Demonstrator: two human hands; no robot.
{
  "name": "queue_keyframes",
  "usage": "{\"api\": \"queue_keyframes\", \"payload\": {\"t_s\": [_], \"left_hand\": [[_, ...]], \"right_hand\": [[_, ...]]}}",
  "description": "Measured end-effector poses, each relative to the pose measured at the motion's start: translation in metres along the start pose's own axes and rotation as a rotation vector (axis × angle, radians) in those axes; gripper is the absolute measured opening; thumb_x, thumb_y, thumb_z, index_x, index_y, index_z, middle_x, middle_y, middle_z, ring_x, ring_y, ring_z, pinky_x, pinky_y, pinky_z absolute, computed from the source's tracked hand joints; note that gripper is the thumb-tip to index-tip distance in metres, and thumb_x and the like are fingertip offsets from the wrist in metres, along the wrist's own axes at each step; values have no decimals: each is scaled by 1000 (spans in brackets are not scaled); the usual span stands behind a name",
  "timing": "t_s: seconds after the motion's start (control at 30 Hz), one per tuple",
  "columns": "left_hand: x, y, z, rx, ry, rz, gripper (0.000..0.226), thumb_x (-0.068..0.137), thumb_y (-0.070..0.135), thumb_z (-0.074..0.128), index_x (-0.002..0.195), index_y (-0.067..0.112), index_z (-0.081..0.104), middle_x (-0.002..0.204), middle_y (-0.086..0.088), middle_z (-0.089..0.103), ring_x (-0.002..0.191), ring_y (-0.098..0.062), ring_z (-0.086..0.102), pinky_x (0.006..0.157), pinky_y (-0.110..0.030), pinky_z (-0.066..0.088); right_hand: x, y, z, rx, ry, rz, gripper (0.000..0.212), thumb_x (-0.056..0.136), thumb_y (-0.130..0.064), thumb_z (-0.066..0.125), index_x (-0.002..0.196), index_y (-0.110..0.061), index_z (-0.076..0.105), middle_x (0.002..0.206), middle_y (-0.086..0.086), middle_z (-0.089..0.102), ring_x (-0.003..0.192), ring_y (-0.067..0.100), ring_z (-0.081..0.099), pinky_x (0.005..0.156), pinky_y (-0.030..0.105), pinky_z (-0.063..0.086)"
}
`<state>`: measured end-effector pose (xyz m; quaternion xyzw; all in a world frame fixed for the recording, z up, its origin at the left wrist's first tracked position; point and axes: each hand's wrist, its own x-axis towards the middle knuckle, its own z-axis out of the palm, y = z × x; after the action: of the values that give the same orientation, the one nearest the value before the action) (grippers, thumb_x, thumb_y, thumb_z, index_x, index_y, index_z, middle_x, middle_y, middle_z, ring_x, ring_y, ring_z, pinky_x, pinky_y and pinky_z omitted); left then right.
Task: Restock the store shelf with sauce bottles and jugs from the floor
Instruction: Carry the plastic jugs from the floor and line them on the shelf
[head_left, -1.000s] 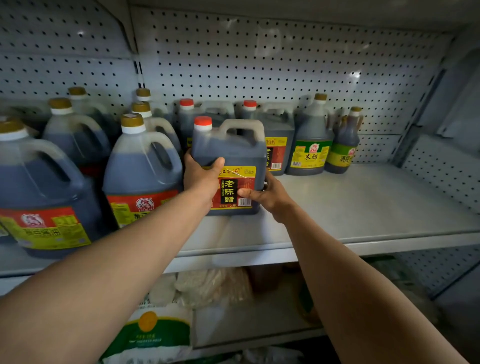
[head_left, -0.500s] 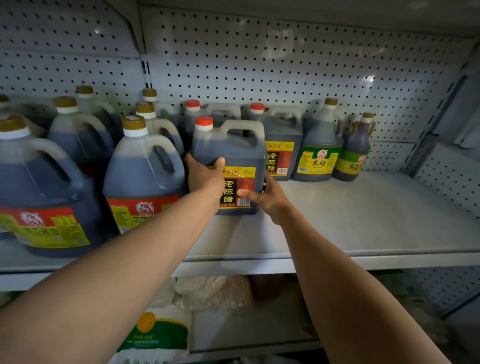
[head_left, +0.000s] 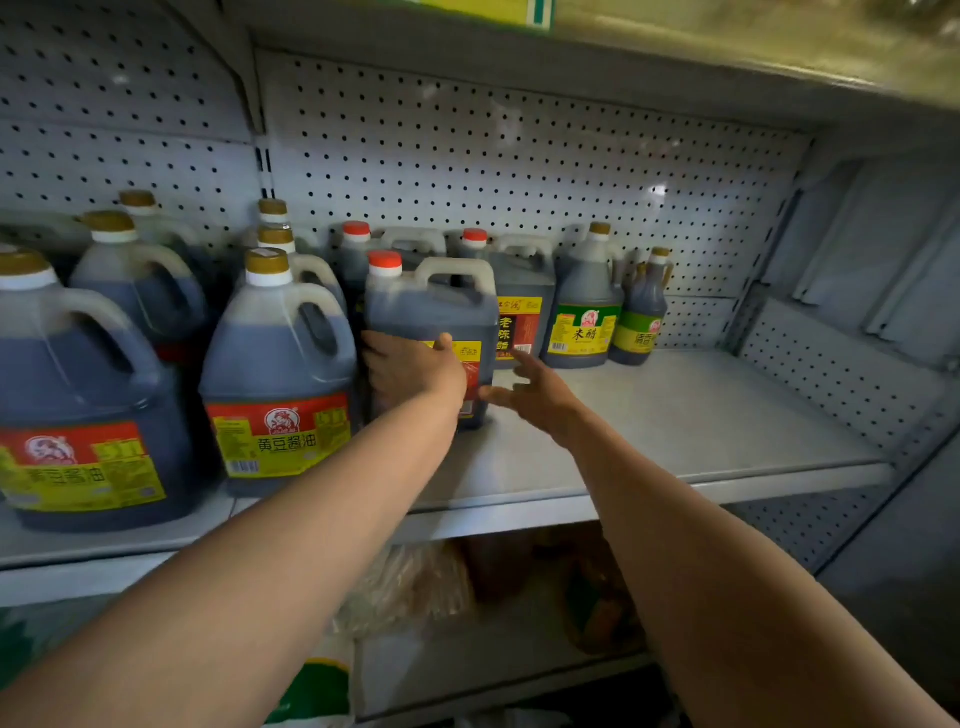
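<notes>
A square dark vinegar jug (head_left: 431, 306) with a red cap and white handle stands upright on the grey metal shelf (head_left: 675, 415), in front of two like jugs (head_left: 522, 291). My left hand (head_left: 410, 369) lies on its front label, fingers curled round its left edge and thumb up on the front. Just right of the jug's lower corner, my right hand (head_left: 527, 389) hovers with fingers spread, holding nothing.
Big round soy sauce jugs (head_left: 275, 364) with gold caps fill the shelf's left half. A green-labelled vinegar bottle (head_left: 584, 301) and a smaller bottle (head_left: 641, 317) stand at the back. The shelf's right part is bare. Bagged goods (head_left: 410, 587) lie on the shelf below.
My right hand has let go of the vinegar jug and pulled back with fingers spread. The left hand stays on the jug. The camera has tilted up a little.
</notes>
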<state>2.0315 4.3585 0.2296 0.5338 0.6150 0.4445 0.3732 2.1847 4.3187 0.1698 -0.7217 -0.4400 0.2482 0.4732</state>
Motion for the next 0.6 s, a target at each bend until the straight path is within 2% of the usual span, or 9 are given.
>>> {"api": "queue_keyframes", "payload": {"t_s": [0.07,0.17,0.3,0.37,0.47,0.6], "left_hand": [[-11,-9,-3,19,-14,70,92,88,42,71,155,8,17,156,-16,30,138,-37,37,109,-46,34],[-24,-19,-7,43,-83,204,92,84,40,75,154,12,22,159,-17,23,142,-37,31,113,-47,33],[-31,-21,-13,114,-277,390,80,82,37,77,149,26,33,157,-13,25,142,-34,27,112,-41,33],[-33,-22,-19,143,-414,461,73,78,36,80,141,30,43,147,-12,34,136,-33,34,107,-39,37],[-45,-25,-37,191,-555,589,64,74,32,84,129,30,51,134,-12,42,127,-31,41,98,-34,39],[-63,-38,-77,278,-705,745,64,76,33,84,131,29,51,136,-11,37,130,-30,36,101,-34,38]], "right_hand": [[-13,-2,-17,-78,77,3,100,74,-36,89,156,-20,34,155,6,45,139,27,48,112,50,44],[-39,-7,-36,-226,168,-46,85,74,-33,90,146,-15,48,143,5,55,132,24,52,109,46,46],[-85,-19,-57,-411,260,-25,79,74,-32,91,140,-17,51,134,5,53,125,22,51,106,47,46],[-115,-24,-64,-453,325,18,80,71,-35,92,139,-23,51,138,9,52,128,26,49,106,51,45],[-172,-40,-67,-573,380,124,79,74,-38,89,141,-28,49,140,11,50,130,27,49,106,44,45],[-251,-65,-46,-739,472,232,77,76,-45,86,143,-33,48,141,10,51,128,30,50,104,40,44]]}}
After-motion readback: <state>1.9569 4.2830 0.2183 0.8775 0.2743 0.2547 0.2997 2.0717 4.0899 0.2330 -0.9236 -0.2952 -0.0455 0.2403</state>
